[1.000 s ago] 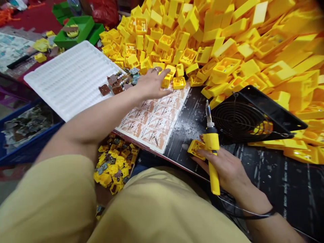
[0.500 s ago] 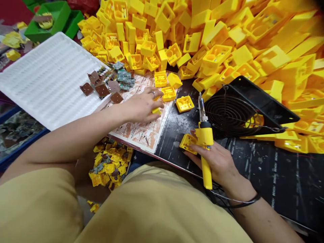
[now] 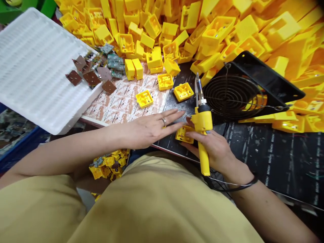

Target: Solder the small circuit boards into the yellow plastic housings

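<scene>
My right hand [image 3: 212, 146] grips a yellow soldering iron [image 3: 201, 125] with its metal tip pointing up and away, and its fingers also rest on a small yellow plastic case [image 3: 182, 134] lying on the black mat [image 3: 265, 152]. My left hand [image 3: 149, 128] lies flat with fingers stretched out, fingertips reaching toward that case and touching the mat's edge. It holds nothing. Loose yellow cases [image 3: 144, 99] lie just beyond it on a printed sheet [image 3: 118, 104].
A huge heap of yellow cases [image 3: 227, 30] fills the back and right. A black fan [image 3: 238, 96] stands behind the iron. A white foam tray [image 3: 35, 71] with brown and green circuit boards [image 3: 101, 69] lies left. More yellow parts [image 3: 108, 163] sit below the table edge.
My left hand let go of the cases on the printed sheet and moved right and nearer, to beside the case under my right hand. The view shifted downward.
</scene>
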{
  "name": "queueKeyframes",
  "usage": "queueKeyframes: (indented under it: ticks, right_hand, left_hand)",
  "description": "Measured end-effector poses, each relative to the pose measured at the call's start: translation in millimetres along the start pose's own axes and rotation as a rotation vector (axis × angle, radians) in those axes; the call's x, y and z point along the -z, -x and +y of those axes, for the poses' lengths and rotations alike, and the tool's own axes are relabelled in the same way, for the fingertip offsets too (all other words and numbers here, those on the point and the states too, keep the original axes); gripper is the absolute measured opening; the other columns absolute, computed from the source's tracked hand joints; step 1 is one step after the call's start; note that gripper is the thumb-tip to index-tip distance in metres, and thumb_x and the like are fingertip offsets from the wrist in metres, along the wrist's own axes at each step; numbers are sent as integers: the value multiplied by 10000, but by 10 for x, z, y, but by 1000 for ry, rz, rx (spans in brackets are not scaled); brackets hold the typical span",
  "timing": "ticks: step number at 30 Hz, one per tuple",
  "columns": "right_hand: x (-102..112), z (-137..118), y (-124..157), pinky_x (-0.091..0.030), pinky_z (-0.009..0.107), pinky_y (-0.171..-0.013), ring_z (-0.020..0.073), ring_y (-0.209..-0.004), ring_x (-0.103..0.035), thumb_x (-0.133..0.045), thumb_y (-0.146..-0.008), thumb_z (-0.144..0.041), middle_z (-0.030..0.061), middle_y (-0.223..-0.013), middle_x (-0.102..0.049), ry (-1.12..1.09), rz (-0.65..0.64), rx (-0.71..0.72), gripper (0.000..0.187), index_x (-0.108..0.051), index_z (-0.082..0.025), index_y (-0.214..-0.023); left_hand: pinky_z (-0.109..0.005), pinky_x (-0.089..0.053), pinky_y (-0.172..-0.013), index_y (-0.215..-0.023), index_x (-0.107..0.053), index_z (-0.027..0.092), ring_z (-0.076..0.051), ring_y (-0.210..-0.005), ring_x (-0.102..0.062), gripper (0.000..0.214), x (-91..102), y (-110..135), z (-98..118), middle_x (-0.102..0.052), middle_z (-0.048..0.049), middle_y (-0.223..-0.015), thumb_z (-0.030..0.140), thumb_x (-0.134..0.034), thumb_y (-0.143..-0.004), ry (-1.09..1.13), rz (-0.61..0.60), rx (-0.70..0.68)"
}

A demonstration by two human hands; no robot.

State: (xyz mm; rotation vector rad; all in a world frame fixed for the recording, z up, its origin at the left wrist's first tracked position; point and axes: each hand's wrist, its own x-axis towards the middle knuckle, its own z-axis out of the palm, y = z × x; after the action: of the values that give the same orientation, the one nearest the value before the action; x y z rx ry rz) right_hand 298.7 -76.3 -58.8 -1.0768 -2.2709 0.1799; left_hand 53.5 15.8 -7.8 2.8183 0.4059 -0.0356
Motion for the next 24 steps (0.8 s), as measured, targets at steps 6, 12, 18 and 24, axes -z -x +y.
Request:
queueKeyframes:
  ticks: [6, 12, 18, 24]
  right_hand:
    - [13, 20, 33, -552, 384, -958, 250, -1202, -585, -743, -786, -201, 109, -1119, -667, -19, 4, -15, 499, -485, -195, -1212]
    - [-36, 19, 50, -567, 375, -924, 230, -1123, -630, -714, -805, -160, 102, -1123, -666, -30, 41, -15, 439, -509, -198, -1191]
    - [-27, 33, 89, -578, 363, -881, 233, -1086, -646, -723, -798, -160, 98, -1074, -677, -16, 63, -11, 430, -518, -195, -1175]
    - [-33, 43, 76, -529, 433, -982, 262, -1202, -584, -745, -787, -203, 110, -1112, -668, -24, 79, 6, 461, -510, -192, -1183]
  left_hand:
    - [-501, -382, -1099, -1467, -264, 63, -341, -1339, -421, 842, -279, 111, -12, -430, -255, -1442, 490, -623, -836, 118, 262, 136]
    - [-376, -484, -856, -1323, -502, 157, -218, -979, -611, 380, -432, 124, 69, -683, -95, -1074, 250, -452, -958, -269, 378, 161]
    - [-436, -438, -986, -1415, -423, 180, -288, -1170, -523, 617, -287, 215, 138, -589, -123, -1300, 522, -505, -909, -244, 421, 240]
    - [-434, -411, -1070, -1482, -249, 86, -307, -1311, -465, 726, -176, 399, 16, -470, -214, -1428, 426, -542, -910, -52, 281, 285]
